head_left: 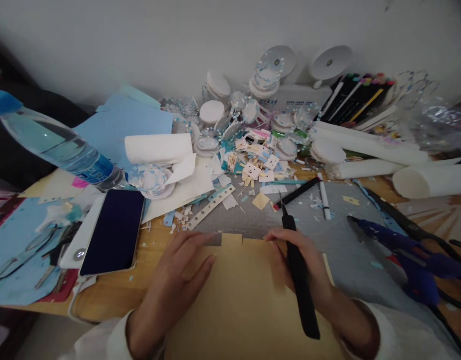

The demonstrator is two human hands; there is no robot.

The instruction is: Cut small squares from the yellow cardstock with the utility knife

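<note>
Low at the near edge of the surface [112, 296], the plain yellow rectangular paper sheet [238, 305] lies before you, its narrow tab up at the top and its bottom cut off by the frame. Your left hand [183, 272] is over the sheet's left side, thumb and forefinger apart; you cannot tell whether its grip pinches the paper. Your right hand [311, 265] has its grip around a slim black tool with a thin pointed tip [300, 285] — knife or tweezers is hard to say — while its blurred fingertips reach the sheet's top edge. Beneath the sheet, the grey mat [361, 305] is partly hidden. Beyond, small paper pieces with drawn faces [252, 171] overlap, so you can't count them. To your left, the clear plastic bottle with a blue cap [65, 150] runs off the frame; far right, the crumpled clear plastic [446, 122] is too smeared to read.
</note>
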